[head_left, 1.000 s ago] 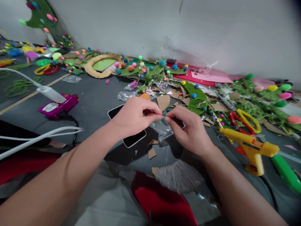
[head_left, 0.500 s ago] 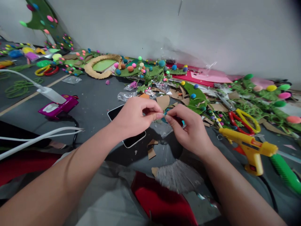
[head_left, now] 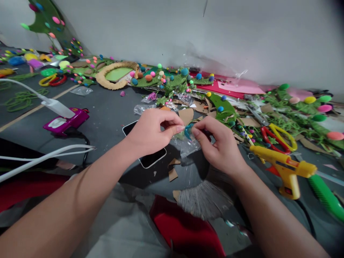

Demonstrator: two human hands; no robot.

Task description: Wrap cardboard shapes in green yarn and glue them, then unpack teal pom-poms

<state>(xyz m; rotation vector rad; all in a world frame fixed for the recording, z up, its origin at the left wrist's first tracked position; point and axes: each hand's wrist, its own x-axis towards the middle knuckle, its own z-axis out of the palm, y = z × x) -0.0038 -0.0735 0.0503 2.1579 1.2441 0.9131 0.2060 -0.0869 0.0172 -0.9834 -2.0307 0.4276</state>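
My left hand [head_left: 158,129] is closed in a pinch, thumb against forefinger, and whatever is in it is too small to make out. A short gap away, my right hand [head_left: 216,143] also pinches, its fingertips next to a curled teal-blue piece [head_left: 188,132]. Whether the right fingers hold that piece or only hover over it, I cannot tell. Just below the fingertips is a crumpled clear plastic bag [head_left: 189,147]. Partly under my left hand lies a phone [head_left: 153,158] with a dark screen, and small cardboard scraps [head_left: 173,174] are close by.
To the right are a yellow glue gun [head_left: 286,166], red-and-yellow scissors [head_left: 279,138] and a green-handled tool [head_left: 325,195]. A purple power socket [head_left: 67,122] with cables stands left. Behind the hands lie pom-pom-covered green felt [head_left: 224,107], a tan ring [head_left: 110,86] and a grey wall [head_left: 161,32].
My fingertips, which were nearly touching, have drawn apart slightly, the right hand moving a little to the right. The teal-blue piece and the plastic bag show more clearly between them.
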